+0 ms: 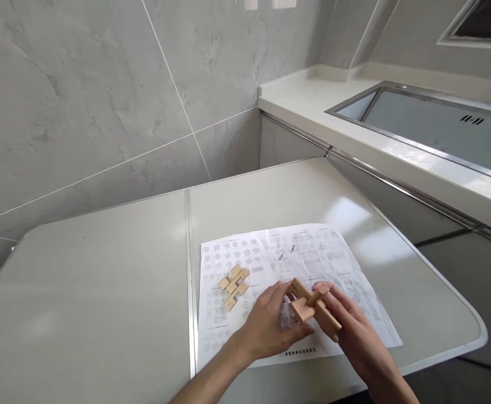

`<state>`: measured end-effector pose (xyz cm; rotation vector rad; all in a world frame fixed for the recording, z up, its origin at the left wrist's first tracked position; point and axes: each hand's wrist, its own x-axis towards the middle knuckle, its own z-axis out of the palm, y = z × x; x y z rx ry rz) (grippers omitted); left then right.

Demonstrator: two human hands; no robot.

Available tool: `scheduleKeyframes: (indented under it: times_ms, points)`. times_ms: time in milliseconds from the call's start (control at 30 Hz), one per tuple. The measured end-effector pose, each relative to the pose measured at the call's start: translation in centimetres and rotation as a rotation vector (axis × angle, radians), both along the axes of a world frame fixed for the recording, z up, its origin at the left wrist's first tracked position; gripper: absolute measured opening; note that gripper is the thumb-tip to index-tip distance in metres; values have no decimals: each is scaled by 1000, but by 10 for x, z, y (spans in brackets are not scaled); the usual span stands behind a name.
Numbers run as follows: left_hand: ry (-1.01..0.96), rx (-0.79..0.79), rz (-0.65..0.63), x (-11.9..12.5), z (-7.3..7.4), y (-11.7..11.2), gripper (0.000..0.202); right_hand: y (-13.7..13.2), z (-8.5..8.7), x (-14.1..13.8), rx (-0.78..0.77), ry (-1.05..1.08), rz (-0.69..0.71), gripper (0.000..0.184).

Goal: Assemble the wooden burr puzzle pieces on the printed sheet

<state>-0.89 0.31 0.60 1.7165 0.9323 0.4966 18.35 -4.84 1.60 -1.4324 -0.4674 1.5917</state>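
Both hands are gripping crossed wooden bars (312, 307) over the sheet (296, 264): left hand (270, 325) curling beneath, right hand (350, 331) closing over a bar. Loose blocks (233, 286) are lying on the sheet's left part.

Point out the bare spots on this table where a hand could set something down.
Free: the table's whole left panel, left of the seam, and the strip behind the instruction sheet towards the wall. Crowded: the sheet itself, with loose wooden blocks, the left hand and right hand holding crossed wooden puzzle pieces.
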Motion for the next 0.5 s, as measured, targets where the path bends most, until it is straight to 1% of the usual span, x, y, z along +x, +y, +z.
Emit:
scheduleKeyframes:
  times_ms: [100, 167, 333, 400, 500]
  points:
    - [8, 2, -10, -1, -2, -1, 69, 5, -7, 17, 86, -52, -46, 48]
    - [-4, 3, -4, 0, -3, -2, 67, 10, -11, 29, 150, -131, -68, 45]
    - [-18, 50, -1, 1, -6, -3, 51, 26, -18, 53, 278, -438, -174, 47]
    - [-8, 86, -1, 2, -7, -4, 43, 33, -22, 60, 296, -512, -197, 49]
    - [-4, 147, 4, 3, -10, -6, 35, 46, -27, 66, 327, -558, -213, 49]
